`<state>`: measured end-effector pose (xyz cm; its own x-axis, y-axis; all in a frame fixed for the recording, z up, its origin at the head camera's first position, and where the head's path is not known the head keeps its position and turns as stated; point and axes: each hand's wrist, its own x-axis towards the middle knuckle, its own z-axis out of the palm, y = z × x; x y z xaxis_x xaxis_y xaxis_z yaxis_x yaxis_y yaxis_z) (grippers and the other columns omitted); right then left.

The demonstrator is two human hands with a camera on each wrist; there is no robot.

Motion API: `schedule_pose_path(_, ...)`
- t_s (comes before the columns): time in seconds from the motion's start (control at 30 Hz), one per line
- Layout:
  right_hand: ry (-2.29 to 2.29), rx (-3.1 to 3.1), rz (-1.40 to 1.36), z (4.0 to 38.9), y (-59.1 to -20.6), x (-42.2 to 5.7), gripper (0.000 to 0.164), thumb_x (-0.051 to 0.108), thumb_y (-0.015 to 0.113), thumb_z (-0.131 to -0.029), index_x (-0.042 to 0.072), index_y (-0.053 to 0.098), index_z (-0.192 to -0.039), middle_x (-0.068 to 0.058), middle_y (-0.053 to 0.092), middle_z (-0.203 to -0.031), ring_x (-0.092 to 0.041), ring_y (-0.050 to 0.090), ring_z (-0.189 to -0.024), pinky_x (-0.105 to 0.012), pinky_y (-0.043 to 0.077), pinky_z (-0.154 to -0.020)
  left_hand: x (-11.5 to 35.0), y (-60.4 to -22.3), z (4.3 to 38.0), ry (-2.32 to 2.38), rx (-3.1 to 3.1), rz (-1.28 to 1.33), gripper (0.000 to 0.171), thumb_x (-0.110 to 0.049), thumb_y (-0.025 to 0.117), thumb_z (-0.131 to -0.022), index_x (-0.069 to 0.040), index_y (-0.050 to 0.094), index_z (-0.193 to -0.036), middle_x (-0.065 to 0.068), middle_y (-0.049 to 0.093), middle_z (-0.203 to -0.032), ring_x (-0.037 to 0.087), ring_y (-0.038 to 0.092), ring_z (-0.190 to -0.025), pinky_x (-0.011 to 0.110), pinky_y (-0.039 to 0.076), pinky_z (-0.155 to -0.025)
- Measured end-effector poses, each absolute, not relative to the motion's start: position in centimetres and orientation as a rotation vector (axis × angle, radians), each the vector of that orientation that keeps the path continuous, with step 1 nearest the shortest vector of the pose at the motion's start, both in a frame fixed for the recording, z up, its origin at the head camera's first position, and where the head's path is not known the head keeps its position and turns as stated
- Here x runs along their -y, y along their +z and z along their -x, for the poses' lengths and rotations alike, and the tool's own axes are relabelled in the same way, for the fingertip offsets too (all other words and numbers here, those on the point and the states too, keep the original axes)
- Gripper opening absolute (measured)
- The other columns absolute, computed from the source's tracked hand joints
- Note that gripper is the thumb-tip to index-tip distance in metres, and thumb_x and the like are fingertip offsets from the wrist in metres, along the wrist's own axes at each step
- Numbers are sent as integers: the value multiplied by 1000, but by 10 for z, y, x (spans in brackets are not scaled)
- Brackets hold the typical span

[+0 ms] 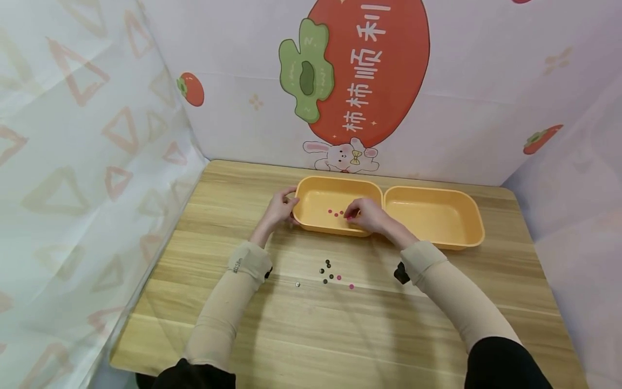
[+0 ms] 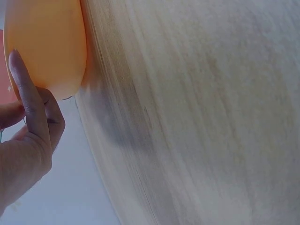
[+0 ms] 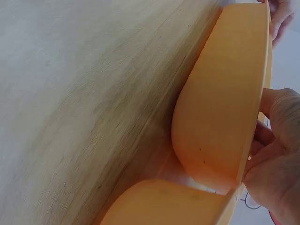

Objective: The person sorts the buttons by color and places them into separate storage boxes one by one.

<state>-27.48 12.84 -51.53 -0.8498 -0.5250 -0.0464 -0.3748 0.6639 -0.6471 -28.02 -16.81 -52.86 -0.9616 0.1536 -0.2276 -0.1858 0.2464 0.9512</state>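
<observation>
Two yellow-orange plastic trays stand side by side at the back of the table. At the left end of the left tray (image 1: 335,230), my left hand (image 1: 280,208) grips the rim, its thumb at the edge and its fingers along the outer wall. My right hand (image 1: 367,215) reaches over the front wall into that same tray, fingers curled together with pink at their tips, seemingly pinching a small pink disc (image 1: 348,218). Several more small pink discs (image 1: 336,215) lie on the tray floor beside it. In the right wrist view the tray wall (image 3: 220,103) hides the fingertips.
The right tray (image 1: 432,216) touches the left one. On the wooden table (image 1: 311,335) before them lie several small black discs (image 1: 325,281), two pink discs (image 1: 339,277) and a whitish disc (image 1: 298,284). A printed cloth (image 1: 233,119) hangs behind the table.
</observation>
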Motion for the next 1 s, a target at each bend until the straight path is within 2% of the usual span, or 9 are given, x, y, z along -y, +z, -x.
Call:
schedule_pose_path(0.47, -885, -2590, 685, 285, -523, -105, 7, 0, 81, -96, -3, 82, -103, -18, 80, -102, -25, 71, -93, -39, 70, -89, 168, -529, 280, 1785, -2251, 31, 48, -7, 55, -115, -1, 49, -162, 22, 59, -96, 13, 66, -54, 37, 72, -53)
schedule_pose_path(0.7, -879, -2554, 654, 286, -528, -106, 7, -4, 81, -94, -3, 82, -101, -17, 80, -100, -22, 71, -88, -31, 68, -83, 166, -530, 278, 1784, -2257, 20, 48, -6, 54, -114, 0, 49, -162, 20, 57, -91, 13, 66, -53, 38, 72, -53)
schedule_pose_path(1.0, -989, -2601, 675, 283, -523, -111, 11, 0, 82, -94, -4, 82, -104, -17, 81, -99, -23, 72, -89, -30, 65, -81, 167, -527, 280, 1755, -2271, 44, 49, -8, 55, -115, -2, 48, -163, 18, 57, -91, 12, 66, -51, 38, 73, -55)
